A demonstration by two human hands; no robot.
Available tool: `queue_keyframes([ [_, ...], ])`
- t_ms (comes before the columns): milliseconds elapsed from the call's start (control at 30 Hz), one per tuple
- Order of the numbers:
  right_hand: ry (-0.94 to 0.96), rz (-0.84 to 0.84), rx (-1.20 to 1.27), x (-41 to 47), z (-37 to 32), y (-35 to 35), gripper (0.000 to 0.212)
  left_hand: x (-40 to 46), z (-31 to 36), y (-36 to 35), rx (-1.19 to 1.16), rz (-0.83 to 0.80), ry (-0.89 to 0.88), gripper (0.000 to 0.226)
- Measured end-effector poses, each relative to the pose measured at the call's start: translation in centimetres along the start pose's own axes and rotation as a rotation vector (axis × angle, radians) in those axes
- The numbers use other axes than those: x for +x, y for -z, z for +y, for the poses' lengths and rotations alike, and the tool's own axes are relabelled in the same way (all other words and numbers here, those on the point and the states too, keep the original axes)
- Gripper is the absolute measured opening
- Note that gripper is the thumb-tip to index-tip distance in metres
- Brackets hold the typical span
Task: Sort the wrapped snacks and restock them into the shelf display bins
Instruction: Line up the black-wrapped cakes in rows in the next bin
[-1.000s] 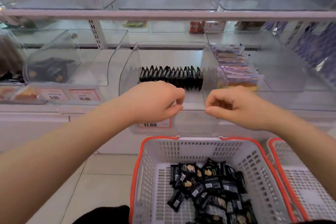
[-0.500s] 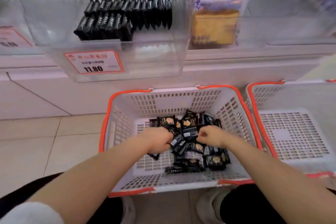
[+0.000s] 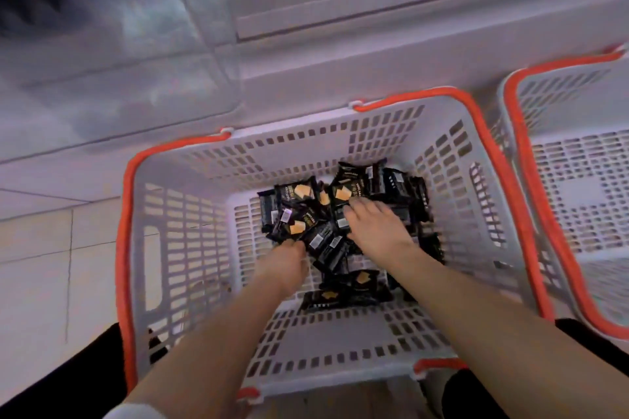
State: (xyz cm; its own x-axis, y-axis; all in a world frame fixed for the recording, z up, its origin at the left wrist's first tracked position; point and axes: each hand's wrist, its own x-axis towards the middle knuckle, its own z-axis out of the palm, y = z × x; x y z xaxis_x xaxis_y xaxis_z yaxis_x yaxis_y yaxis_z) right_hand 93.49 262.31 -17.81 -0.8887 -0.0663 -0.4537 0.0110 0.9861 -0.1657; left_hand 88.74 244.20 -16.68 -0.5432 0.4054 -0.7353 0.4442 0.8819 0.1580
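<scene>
Snacks (image 3: 335,211) (black wrappers) lie heaped toward the far right corner of the basket (image 3: 190,214). Left hand (image 3: 284,265) pinches one at the heap's near edge; right hand (image 3: 374,226) rests on top, fingers (image 3: 354,211) spread.

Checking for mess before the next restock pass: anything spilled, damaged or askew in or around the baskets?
Nothing stands out. The black wrapped snacks lie jumbled, but all inside the white basket; none show on the floor. Both the left hand and right hand are in the pile. The second basket shows no packs.
</scene>
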Motion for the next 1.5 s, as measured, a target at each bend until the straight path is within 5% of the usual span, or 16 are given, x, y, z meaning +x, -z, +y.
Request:
queue_keyframes([
  [167, 0.065, -0.019, -0.136, 1.4, 0.6, -1.7, 0.052, 1.5, 0.2, -0.2, -0.13, 0.201, -0.008, 0.032],
  [433, 0.171, -0.007, -0.166, 3.1, 2.1, -0.2, 0.051, 4.1, -0.2, 0.5, -0.177, 0.178, 0.083, 0.048],
  [600, -0.101, -0.252, 0.671, 2.2, 4.0, 2.8, 0.053, 6.0, 0.4, 0.1, -0.122, 0.16, 0.132, 0.059],
  [667, -0.259, -0.395, 1.078, 1.8, 4.8, 3.7, 0.038, 6.7, 0.5, -0.2, -0.132, 0.166, 0.177, 0.062],
  [733, -0.416, -0.409, 1.409, 1.6, 5.6, 3.9, 0.008, 6.8, 0.5, -0.5, -0.156, 0.181, 0.195, 0.064],
  [867, -0.552, -0.311, 1.802, 0.6, 5.9, 3.2, 0.018, 5.2, 0.7, -0.9, -0.268, 0.351, 0.088, 0.061],
  [1067, -0.63, -0.235, 1.742, -0.9, 4.0, 1.3, 0.021, 2.0, 3.1, -0.3, -1.089, 0.35, 0.03, 0.039],
  [1367, -0.574, -0.106, 1.963, -1.6, 1.1, 1.0, 0.016, 1.5, 6.8, 1.3, -1.108, 0.319, -0.026, 0.033],
  [1500, -0.527, -0.047, 1.708, -1.9, 1.5, 0.2, 0.032, 1.4, 6.3, 0.4, -1.123, 0.336, -0.047, 0.032],
])
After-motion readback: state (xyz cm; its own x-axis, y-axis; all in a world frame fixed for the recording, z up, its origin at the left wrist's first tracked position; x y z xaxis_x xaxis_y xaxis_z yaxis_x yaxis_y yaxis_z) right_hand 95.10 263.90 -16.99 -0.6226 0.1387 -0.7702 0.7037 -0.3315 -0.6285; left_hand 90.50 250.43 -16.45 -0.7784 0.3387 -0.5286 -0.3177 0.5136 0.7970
